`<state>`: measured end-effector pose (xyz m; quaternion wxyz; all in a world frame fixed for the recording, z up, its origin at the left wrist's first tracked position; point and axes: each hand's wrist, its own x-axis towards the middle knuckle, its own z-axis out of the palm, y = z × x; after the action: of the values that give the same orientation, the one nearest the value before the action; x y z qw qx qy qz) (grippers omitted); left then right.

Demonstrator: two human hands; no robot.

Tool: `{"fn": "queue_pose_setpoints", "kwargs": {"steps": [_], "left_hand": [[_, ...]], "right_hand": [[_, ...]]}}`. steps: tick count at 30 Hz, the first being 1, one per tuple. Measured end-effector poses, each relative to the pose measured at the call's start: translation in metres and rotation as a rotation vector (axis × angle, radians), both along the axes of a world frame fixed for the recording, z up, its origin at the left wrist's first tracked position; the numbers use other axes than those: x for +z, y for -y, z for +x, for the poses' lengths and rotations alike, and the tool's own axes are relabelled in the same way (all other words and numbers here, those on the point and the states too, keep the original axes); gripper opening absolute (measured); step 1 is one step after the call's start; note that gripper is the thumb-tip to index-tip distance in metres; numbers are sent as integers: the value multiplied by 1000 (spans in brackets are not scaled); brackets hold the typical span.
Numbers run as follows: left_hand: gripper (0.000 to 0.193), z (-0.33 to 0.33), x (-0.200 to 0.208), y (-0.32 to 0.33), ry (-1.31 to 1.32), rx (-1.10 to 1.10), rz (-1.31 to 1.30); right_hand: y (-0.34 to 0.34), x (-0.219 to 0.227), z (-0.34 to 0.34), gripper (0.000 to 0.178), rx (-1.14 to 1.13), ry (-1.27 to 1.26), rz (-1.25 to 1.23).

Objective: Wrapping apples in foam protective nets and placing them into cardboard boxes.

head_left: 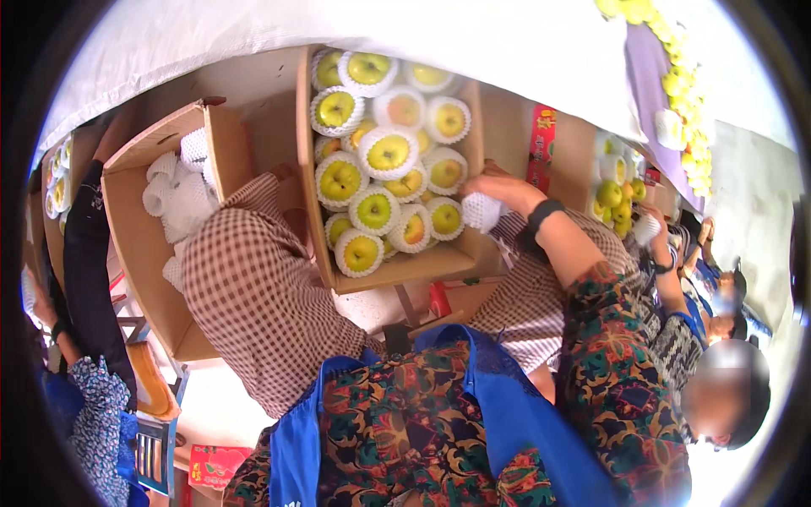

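My right hand (497, 188), with a dark band on its wrist, is at the right side of an open cardboard box (405, 277). Its fingers are closed on a white foam net (481, 213); whether fruit is inside it is hidden. Yellow-green apples (390, 154) in white foam nets fill much of the box, which stands between my knees. Some apples lie on top of others. My left hand is out of view; only a bit of its patterned sleeve (245, 480) shows at the lower edge.
Left of my knee, a tilted cardboard box (135, 245) holds loose foam nets (182, 203). At the right, a co-worker's hand (650, 226) holds a foam net beside green apples (615, 196). White cloth (253, 42) runs along the far side. A red carton (216, 465) sits lower left.
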<state>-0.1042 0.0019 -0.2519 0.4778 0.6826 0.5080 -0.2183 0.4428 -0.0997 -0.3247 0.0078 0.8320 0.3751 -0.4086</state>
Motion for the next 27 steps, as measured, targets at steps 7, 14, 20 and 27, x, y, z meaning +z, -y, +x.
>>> {"fn": "queue_pose_setpoints", "kwargs": {"steps": [7, 14, 20, 27], "left_hand": [[28, 20, 0, -30, -111, -9, -66], [28, 21, 10, -29, -166, -51, -73], [27, 3, 13, -23, -84, -142, 25], [27, -31, 54, 1, -84, -311, 62]], "right_hand": [[-11, 17, -19, 42, -354, -277, 219], [-24, 50, -42, 42, -568, -138, -272], [31, 6, -34, 42, 69, 366, 312], [5, 116, -65, 71, -476, 357, 184]]}}
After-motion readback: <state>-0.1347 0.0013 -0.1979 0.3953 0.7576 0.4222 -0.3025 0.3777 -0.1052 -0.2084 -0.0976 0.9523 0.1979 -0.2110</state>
